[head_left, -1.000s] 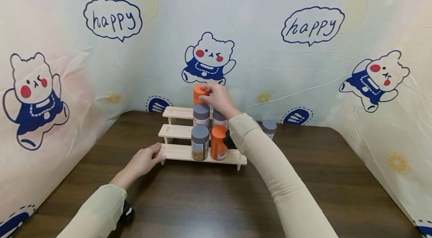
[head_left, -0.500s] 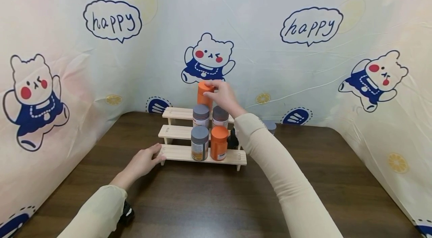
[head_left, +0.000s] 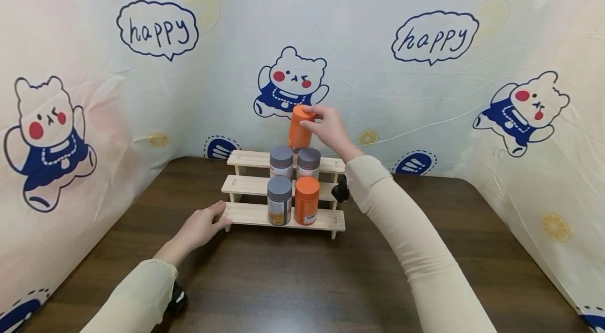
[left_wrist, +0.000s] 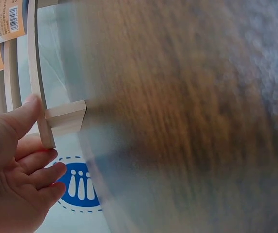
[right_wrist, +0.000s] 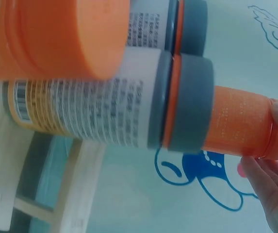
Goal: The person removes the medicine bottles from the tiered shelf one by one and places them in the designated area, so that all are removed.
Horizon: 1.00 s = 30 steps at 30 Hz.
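Note:
My right hand (head_left: 331, 127) grips an orange jar (head_left: 300, 134) by its lid, over the back step of a three-tier wooden rack (head_left: 248, 212). That jar leans slightly, and grey-lidded jars cover its lower end in the right wrist view. Two grey-lidded jars stand side by side on the middle step, the left one (head_left: 281, 160) and the right one (head_left: 308, 162). On the front step are another grey-lidded jar (head_left: 279, 201) and a second orange jar (head_left: 306, 201). My left hand (head_left: 200, 225) pinches the front step's left end, thumb (left_wrist: 29, 109) on top and fingers beneath.
The rack stands on a dark brown wooden table (head_left: 302, 280). A patterned cloth (head_left: 359, 60) with bear drawings rises close behind and at both sides. Each wrist wears a black device, one (head_left: 341, 189) near the rack's right end.
My right hand has moved right and slightly up, bringing the orange jar from behind the left grey-lidded jar. A grey-lidded jar at the right is now hidden by the arm. My left hand stays put.

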Available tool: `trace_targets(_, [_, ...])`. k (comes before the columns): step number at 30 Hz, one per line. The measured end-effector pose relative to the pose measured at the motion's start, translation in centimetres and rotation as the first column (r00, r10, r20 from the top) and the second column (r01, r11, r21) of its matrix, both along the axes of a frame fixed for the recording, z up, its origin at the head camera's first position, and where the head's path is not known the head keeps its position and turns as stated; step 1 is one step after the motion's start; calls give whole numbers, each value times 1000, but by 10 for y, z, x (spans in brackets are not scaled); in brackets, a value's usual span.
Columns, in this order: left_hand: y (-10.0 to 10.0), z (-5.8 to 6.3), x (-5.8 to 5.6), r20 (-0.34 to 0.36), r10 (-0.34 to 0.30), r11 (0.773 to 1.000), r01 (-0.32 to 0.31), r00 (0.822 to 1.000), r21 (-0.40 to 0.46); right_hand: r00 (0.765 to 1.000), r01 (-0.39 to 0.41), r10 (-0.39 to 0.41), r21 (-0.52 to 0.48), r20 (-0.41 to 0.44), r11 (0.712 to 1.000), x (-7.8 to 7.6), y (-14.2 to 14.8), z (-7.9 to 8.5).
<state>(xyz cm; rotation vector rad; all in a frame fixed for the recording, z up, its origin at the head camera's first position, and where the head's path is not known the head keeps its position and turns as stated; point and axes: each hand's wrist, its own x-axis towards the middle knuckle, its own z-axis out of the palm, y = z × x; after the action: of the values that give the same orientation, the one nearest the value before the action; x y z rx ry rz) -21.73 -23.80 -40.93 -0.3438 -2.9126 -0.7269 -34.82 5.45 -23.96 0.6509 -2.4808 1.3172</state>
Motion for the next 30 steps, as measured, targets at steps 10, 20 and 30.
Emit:
trace_targets(10, [-1,-1,0,-25,-3,1000,3,1000,-11,1000,27,-27,-40,-10,999,6,28,11])
trace_targets(20, [0,0,0,-23,-2,1000,2,1000,-8,996,46,-52,-75,-78,996,13,60,13])
trace_targets(30, [1,0,1,-27,-6,1000,6,1000,-11,994,80,-84,-60,-72,995,28,90,10])
